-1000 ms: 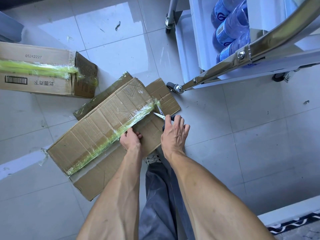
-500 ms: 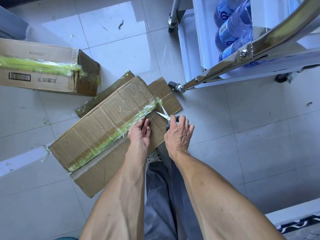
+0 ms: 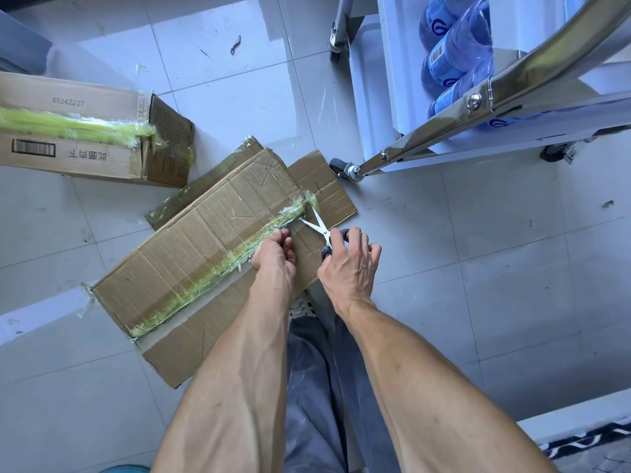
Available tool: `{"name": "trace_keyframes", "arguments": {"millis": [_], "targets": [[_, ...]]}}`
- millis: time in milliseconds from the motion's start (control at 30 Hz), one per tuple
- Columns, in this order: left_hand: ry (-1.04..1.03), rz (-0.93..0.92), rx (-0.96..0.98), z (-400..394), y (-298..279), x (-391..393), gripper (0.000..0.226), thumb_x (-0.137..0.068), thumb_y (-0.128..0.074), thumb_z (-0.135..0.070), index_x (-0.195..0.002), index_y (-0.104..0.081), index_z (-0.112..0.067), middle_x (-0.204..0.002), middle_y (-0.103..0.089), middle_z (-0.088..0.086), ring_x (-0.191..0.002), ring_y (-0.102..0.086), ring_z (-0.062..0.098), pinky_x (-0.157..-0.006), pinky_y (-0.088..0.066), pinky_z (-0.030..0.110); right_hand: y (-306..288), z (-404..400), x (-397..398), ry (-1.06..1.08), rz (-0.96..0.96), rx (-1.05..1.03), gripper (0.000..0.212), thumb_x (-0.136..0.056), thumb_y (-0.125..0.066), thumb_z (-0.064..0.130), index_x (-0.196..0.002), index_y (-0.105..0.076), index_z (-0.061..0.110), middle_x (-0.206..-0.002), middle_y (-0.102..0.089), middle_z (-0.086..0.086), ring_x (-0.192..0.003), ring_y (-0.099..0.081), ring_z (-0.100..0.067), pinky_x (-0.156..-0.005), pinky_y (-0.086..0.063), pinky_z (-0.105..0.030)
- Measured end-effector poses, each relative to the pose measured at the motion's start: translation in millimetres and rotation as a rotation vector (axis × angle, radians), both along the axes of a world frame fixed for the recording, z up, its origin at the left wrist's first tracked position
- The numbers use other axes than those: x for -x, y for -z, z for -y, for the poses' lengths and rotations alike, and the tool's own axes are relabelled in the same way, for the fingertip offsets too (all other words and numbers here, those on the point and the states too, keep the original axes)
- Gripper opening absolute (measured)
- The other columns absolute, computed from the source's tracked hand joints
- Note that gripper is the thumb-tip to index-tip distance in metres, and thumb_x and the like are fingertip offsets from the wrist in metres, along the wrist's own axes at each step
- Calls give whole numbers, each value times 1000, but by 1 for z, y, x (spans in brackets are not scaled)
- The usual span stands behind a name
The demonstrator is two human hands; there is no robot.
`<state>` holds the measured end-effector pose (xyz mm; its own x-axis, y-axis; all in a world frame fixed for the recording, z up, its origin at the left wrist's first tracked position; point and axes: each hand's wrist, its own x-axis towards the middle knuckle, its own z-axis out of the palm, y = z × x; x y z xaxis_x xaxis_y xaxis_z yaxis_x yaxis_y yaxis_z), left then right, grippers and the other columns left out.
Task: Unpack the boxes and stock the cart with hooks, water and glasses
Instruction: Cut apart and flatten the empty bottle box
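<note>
Right fingers (image 3: pixel 355 245) curled through scissors (image 3: pixel 322 230)

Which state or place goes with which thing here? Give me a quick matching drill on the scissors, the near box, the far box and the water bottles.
Things:
1. scissors
2. near box
3. far box
4. water bottles

States or places:
A. on the cart
B. blades open, in the right hand
C. untouched, at upper left on the floor
D. tape pinched by the left hand

Pairs: 1-B, 2-D, 3-C, 4-A
</note>
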<state>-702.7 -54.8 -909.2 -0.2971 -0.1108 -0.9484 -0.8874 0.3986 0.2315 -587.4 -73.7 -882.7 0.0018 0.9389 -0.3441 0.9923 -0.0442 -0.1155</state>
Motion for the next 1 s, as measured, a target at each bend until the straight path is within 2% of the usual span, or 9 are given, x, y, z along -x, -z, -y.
{"name": "trace_keyframes", "arguments": {"millis": [67,167,367,533,633,700,867,1000], "targets": [[8,-4,15,1,-1,-1,6,-94,-63,-12,-90,-64,-16,-56,-67,-4,-40,-55,3,-41,-35,17,-1,0,1,21,-17,-5,30,-66,-60,11,-93,-57,22,-92,-49,-2,-84,-47,-23,-75,-31,-35],[15,-11,24,1,-2,-2,8,-93,-62,-13,-99,-65,-18,-71,-69,-1,-46,-56,6,-46,-36,19,-2,-2,4,24,-12,9,30,-64,-59,9,-91,-56,22,-93,-50,-3,-85,-47,-23,-76,-31,-36],[-20,-10,-24,1,-4,-2,12,-94,-59,-10,-104,-63,-15,-78,-68,1,-51,-58,6,-48,-37,17,1,-24,5,-73,67,77,34,-77,-59,7,-107,-55,23,-105,-48,-3,-96,-46,-22,-83,-32,-36],[-114,-2,-67,1,-6,-2,8,-88,-56,-7,-91,-61,-11,-80,-68,5,-56,-60,11,-50,-38,19,1,-28,-6,-148,121,62,31,-87,-52,5,-113,-53,22,-106,-48,-4,-98,-46,-23,-82,-31,-37],[-169,6,-105,2,-10,-4,10,-87,-53,-6,-80,-60,-11,-78,-69,5,-59,-62,14,-52,-39,21,0,-24,-9,-152,122,47,33,-87,-50,3,-115,-53,21,-106,-48,-4,-98,-45,-23,-82,-31,-37],[-160,13,-109,3,-10,-4,11,-87,-53,-6,-81,-60,-11,-79,-69,5,-61,-62,15,-53,-39,21,0,-24,-7,-162,116,19,36,-85,-50,1,-115,-53,21,-106,-48,-4,-98,-46,-23,-82,-31,-36],[-153,-11,-104,0,-12,0,9,-85,-54,-5,-83,-59,-13,-75,-70,4,-61,-64,15,-53,-41,21,-1,-35,5,-144,75,-40,43,-81,-41,-2,-115,-56,18,-107,-51,-7,-100,-48,-26,-82,-33,-38],[-144,-25,-96,-2,-12,-1,14,-85,-52,-4,-95,-56,-13,-95,-72,10,-76,-69,21,-55,-41,23,2,-44,11,-251,39,-51,55,-80,-19,1,-117,-57,15,-107,-53,-10,-99,-49,-28,-82,-34,-41]]}}
